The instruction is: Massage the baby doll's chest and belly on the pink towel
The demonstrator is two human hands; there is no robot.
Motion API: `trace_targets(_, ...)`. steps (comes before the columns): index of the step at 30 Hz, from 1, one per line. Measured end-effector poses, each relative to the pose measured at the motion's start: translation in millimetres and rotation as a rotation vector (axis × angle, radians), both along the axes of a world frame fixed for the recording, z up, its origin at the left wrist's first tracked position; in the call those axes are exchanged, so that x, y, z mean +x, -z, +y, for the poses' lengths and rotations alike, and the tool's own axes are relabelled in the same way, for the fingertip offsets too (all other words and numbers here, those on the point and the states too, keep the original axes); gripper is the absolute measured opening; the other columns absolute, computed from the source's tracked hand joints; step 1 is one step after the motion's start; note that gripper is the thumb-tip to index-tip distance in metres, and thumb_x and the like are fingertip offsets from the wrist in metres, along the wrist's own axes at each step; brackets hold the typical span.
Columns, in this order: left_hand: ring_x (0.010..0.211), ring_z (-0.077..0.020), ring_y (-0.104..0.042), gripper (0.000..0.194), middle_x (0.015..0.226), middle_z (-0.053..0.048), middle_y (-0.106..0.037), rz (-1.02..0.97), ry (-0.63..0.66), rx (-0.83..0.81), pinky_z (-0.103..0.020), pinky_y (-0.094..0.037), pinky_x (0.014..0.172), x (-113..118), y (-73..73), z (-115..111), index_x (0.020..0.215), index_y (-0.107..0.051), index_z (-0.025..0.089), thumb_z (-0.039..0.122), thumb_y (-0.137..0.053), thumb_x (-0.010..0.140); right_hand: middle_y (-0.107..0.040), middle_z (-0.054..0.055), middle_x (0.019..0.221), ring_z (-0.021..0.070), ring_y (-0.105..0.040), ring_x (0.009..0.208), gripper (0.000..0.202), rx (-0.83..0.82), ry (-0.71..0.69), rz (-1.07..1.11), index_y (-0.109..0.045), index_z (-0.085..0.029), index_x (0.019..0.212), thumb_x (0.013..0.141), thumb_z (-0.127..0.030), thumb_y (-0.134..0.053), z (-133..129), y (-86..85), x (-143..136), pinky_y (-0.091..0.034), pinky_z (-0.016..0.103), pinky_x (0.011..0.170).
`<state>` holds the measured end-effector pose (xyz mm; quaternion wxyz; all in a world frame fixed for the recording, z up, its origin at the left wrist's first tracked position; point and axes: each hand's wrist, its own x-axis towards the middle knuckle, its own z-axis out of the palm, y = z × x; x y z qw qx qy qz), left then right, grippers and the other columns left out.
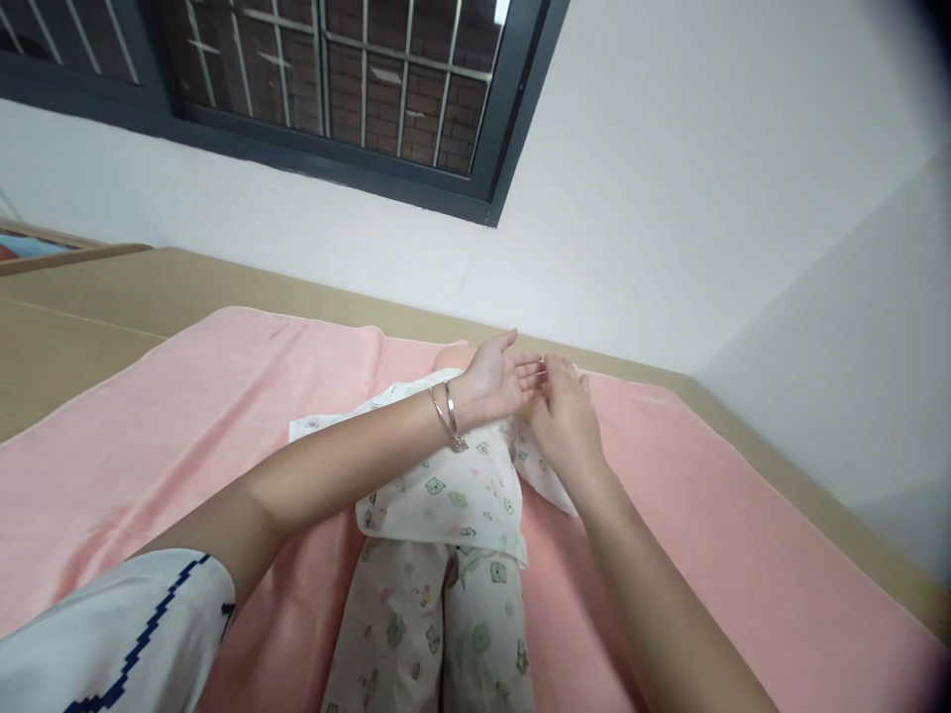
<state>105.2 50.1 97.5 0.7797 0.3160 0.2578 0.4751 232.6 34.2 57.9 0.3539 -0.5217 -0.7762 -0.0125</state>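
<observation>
My left hand is turned palm up, its fingers stretched to the right and the thumb raised. Two thin silver bracelets circle that wrist. At its fingertips is my right hand, with the fingers loosely bent and apart from the thumb; whether the two hands touch is hard to tell. Beneath both hands lies a white pajama top printed with small green animals. Matching pajama trousers stretch below it towards me. Just beyond the top's collar a rounded skin-toned shape shows, mostly hidden.
A pink sheet with folds spreads under the clothes over a tan flat surface. White walls meet at the right. A dark-framed window with metal bars is above. A wooden edge runs along the far left.
</observation>
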Motion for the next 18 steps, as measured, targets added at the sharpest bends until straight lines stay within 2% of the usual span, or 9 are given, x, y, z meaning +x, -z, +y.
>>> trace_targets(2,0.13,-0.0291,-0.058,0.061,0.139,-0.02,-0.058,0.093,-0.036,0.121,-0.046,-0.052,0.105,-3.3,2.9,-13.1,0.144,-0.043,0.007,0.043,-0.019,0.1,-0.038,0.018,0.158,0.0316,-0.027,0.151,0.058,0.027,-0.037,0.074,-0.036,-0.01,0.153,0.099,-0.028,-0.026,-17.9,-2.7,-13.3,-0.012,0.065,0.123)
trace_targets(4,0.137,-0.0309,-0.051,0.056,0.145,-0.015,-0.055,0.243,-0.169,0.293,-0.054,-0.048,0.109,-3.7,10.3,-30.4,0.148,-0.04,0.015,0.038,-0.02,0.101,-0.031,0.014,0.162,0.0305,-0.016,0.154,0.06,0.085,-0.16,0.039,-0.027,-0.013,0.158,0.103,-0.037,-0.023,-41.6,-3.9,-29.8,-0.005,0.063,0.125)
trace_targets(6,0.146,-0.0298,-0.041,0.056,0.155,-0.01,-0.046,0.355,-0.314,0.401,-0.058,-0.042,0.113,-0.5,22.6,-50.7,0.153,-0.032,0.023,0.04,-0.021,0.102,-0.02,0.014,0.166,0.0316,-0.005,0.155,0.065,0.136,-0.326,-0.054,-0.014,-0.012,0.161,0.104,-0.045,-0.019,-63.7,-4.4,-43.3,-0.005,0.064,0.124)
trace_targets(9,0.153,-0.0271,-0.025,0.058,0.165,-0.003,-0.03,0.27,-0.454,0.421,-0.052,-0.031,0.122,3.0,40.1,-81.2,0.157,-0.026,0.029,0.044,-0.024,0.101,-0.011,0.01,0.168,0.0327,-0.003,0.155,0.067,0.162,-0.512,-0.098,-0.004,-0.02,0.162,0.105,-0.052,-0.014,-76.5,-4.6,-48.7,-0.008,0.066,0.123)
trace_targets(10,0.154,-0.0276,-0.023,0.057,0.164,0.0,-0.03,0.205,-0.456,0.42,-0.051,-0.029,0.123,1.1,42.5,-88.9,0.156,-0.029,0.032,0.044,-0.028,0.1,-0.01,0.008,0.169,0.0327,-0.005,0.155,0.065,0.167,-0.529,-0.084,-0.004,-0.023,0.162,0.105,-0.052,-0.013,-74.5,-4.4,-47.1,-0.007,0.067,0.123)
trace_targets(13,0.152,-0.0286,-0.027,0.05,0.157,0.006,-0.042,0.151,-0.303,0.4,-0.05,-0.032,0.121,-17.4,36.1,-97.2,0.148,-0.044,0.036,0.043,-0.038,0.098,-0.007,0.005,0.169,0.0333,-0.003,0.155,0.06,0.169,-0.451,-0.043,-0.002,-0.03,0.162,0.106,-0.05,-0.013,-64.4,-2.0,-42.6,-0.002,0.071,0.121)
trace_targets(15,0.151,-0.0296,-0.029,0.052,0.155,0.001,-0.047,0.171,-0.115,0.379,-0.051,-0.036,0.118,-34.9,28.0,-91.5,0.145,-0.049,0.03,0.048,-0.032,0.099,-0.003,0.006,0.169,0.0354,0.0,0.155,0.063,0.163,-0.421,-0.086,0.005,-0.029,0.162,0.106,-0.048,-0.017,-67.2,1.5,-46.0,-0.002,0.074,0.119)
trace_targets(17,0.151,-0.0318,-0.03,0.063,0.152,-0.006,-0.05,0.21,-0.092,0.39,-0.054,-0.04,0.114,-48.0,26.8,-84.7,0.142,-0.054,0.023,0.054,-0.02,0.1,0.001,0.01,0.169,0.0383,0.0,0.154,0.071,0.165,-0.484,-0.166,0.013,-0.024,0.161,0.105,-0.049,-0.023,-81.8,5.7,-54.3,-0.005,0.074,0.119)
trace_targets(18,0.151,-0.0323,-0.03,0.065,0.151,-0.008,-0.051,0.27,-0.152,0.423,-0.055,-0.04,0.114,-51.2,30.1,-83.7,0.142,-0.054,0.022,0.056,-0.018,0.099,0.002,0.011,0.169,0.0398,0.0,0.154,0.077,0.173,-0.536,-0.196,0.015,-0.022,0.16,0.104,-0.052,-0.027,-91.6,7.6,-58.9,-0.009,0.074,0.12)
